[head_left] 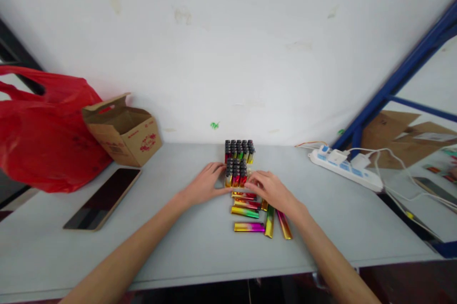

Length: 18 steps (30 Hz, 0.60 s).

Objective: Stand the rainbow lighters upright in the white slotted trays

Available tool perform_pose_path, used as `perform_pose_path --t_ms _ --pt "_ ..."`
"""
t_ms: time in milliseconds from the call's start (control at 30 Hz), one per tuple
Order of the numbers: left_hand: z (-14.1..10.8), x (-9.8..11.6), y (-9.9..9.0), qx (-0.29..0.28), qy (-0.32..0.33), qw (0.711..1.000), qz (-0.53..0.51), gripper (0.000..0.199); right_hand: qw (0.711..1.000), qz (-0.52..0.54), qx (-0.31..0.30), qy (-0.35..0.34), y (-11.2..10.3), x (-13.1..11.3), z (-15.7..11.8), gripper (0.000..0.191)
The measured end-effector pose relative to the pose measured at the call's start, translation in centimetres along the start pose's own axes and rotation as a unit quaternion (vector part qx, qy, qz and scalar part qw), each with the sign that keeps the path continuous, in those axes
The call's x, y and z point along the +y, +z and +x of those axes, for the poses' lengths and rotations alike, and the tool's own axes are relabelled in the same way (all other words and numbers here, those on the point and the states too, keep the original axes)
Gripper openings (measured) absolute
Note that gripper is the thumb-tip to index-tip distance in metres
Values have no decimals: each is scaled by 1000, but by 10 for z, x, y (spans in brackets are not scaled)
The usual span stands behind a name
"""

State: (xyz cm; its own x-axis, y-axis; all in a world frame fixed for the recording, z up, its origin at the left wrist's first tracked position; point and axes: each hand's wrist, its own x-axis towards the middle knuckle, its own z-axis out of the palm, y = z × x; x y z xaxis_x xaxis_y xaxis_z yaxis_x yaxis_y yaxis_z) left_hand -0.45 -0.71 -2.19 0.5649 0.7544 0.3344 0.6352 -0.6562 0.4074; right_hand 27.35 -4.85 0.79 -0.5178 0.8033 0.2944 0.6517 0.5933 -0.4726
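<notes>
Cigarette lighters with black tops and shiny coloured bodies stand upright in two blocks, a back block [240, 151] and a front block [236, 173]. My left hand [204, 184] rests at the left side of the front block, thumb and fingers apart. At that block's right side is my right hand [270, 189], its fingers bent together; what they hold, if anything, is hidden. Below the hands lie several loose lighters, among them a yellow-and-purple lighter [249, 227], a yellow-and-green lighter [244, 211] and a red-and-gold lighter [284, 225].
To the left are a phone [103, 199], an open cardboard box [134, 140] and a red plastic bag [50, 132]. A white power strip [344, 168] with plugs and cables sits at the right beside a blue metal frame [396, 78]. Behind the grey table [178, 251] rises a white wall.
</notes>
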Motion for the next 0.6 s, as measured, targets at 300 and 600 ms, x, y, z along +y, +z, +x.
perform_pose_path --t_ms 300,600 --pt "0 2 -1 3 -5 1000 -3 72 998 -52 -26 -2 2 -3 -30 12" --pt "-3 -6 5 14 3 1000 -2 71 918 349 121 144 -16 2 -12 31"
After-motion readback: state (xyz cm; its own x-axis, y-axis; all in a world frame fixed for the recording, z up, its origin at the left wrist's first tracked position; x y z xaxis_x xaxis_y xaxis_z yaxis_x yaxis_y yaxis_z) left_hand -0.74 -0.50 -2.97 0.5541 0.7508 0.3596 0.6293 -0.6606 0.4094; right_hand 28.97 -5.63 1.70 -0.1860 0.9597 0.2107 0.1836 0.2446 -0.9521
